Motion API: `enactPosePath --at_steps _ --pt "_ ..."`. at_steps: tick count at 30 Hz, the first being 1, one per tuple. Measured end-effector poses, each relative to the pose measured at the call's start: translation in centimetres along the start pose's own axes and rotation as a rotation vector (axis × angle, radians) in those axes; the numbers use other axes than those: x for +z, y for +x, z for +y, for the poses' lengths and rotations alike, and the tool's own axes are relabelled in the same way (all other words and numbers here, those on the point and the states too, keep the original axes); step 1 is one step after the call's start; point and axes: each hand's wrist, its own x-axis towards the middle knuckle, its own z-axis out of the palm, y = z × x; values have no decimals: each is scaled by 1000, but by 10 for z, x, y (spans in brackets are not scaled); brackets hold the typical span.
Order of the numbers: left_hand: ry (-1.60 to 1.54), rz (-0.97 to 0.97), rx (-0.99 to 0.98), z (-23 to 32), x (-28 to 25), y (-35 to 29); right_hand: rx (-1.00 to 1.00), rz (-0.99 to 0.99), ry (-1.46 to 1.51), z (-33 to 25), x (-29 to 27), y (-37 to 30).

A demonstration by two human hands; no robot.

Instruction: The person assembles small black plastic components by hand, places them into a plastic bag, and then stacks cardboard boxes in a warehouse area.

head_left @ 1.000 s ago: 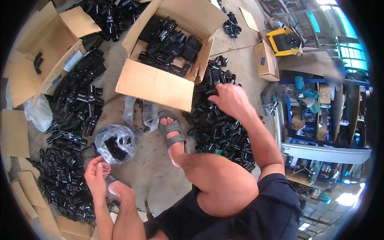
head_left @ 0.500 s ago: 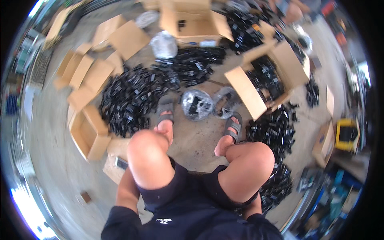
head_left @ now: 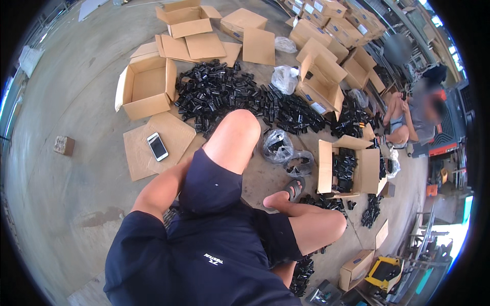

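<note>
Neither hand shows. My left forearm [head_left: 166, 186] reaches down beside my raised left knee, and the hand is hidden behind the leg. A bit of skin below my right thigh seems to be my right arm [head_left: 284, 273], its hand out of sight too. Nearest to my left arm, a white smartphone [head_left: 157, 146] with a dark screen lies on a flat cardboard sheet [head_left: 133, 153]. Past my knee spreads a large heap of short black plastic-looking parts [head_left: 214, 89]. Two clear plastic bags, one a bag of black parts [head_left: 277, 145], stand in front of my sandalled right foot [head_left: 286, 195].
An open cardboard box [head_left: 148, 86] stands at the far left. Another open box [head_left: 365, 171], partly filled with black parts, is to the right. Stacked cartons [head_left: 347, 30] rise at the back. A co-worker [head_left: 416, 112] sits at the far right. A yellow-and-black case [head_left: 384, 273] lies lower right.
My view has swung to the left, so the scene has shifted right and turned. The phone and left floor show more fully. Both hands stay hidden.
</note>
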Motion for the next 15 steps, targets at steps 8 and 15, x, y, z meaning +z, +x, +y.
enactPosePath --at_steps 8,15 --pt "86 -96 -28 50 6 36 -37 229 556 -17 -48 -13" --pt "1083 -530 44 134 34 97 -660 395 920 -179 -88 -105"
